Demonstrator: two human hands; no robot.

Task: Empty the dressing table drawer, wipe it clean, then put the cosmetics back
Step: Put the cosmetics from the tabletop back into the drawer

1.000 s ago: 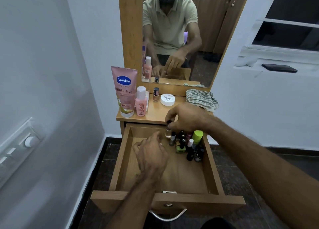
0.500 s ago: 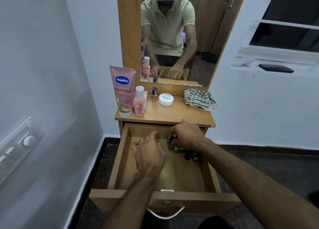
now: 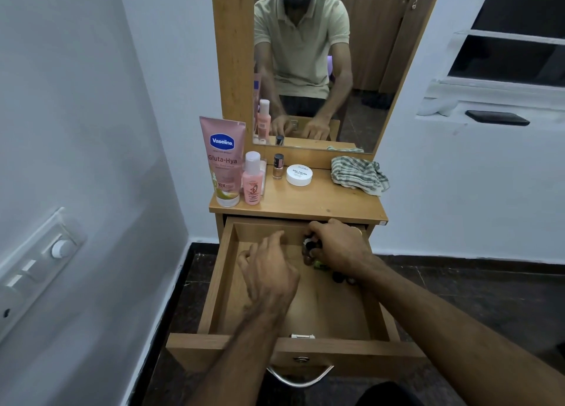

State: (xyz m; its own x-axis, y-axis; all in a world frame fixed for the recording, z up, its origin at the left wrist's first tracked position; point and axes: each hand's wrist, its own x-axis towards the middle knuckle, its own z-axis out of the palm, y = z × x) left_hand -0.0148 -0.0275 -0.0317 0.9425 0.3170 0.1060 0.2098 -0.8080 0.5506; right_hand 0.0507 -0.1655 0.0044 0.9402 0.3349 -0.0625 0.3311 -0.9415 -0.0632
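The wooden drawer (image 3: 214, 286) is pulled out under the dressing table top (image 3: 308, 202). At its back right stands a cluster of small cosmetic bottles (image 3: 341, 278), mostly hidden under my right hand (image 3: 339, 246). That hand's fingers curl round a dark-capped small bottle (image 3: 308, 247) in the cluster. My left hand (image 3: 269, 274) hovers over the bare left half of the drawer, fingers loosely curled and holding nothing. A striped cloth (image 3: 357, 175) lies crumpled on the table top at the right.
On the table top stand a pink Vaseline tube (image 3: 223, 161), a pink bottle (image 3: 252, 181), a nail polish bottle (image 3: 278, 167) and a white jar (image 3: 299, 175). A mirror (image 3: 305, 69) rises behind them. Walls close in left and right. The drawer's metal handle (image 3: 299, 379) juts toward me.
My right hand came down from the table top's front edge into the drawer with a small bottle and now rests among the cluster. The left hand barely moved.
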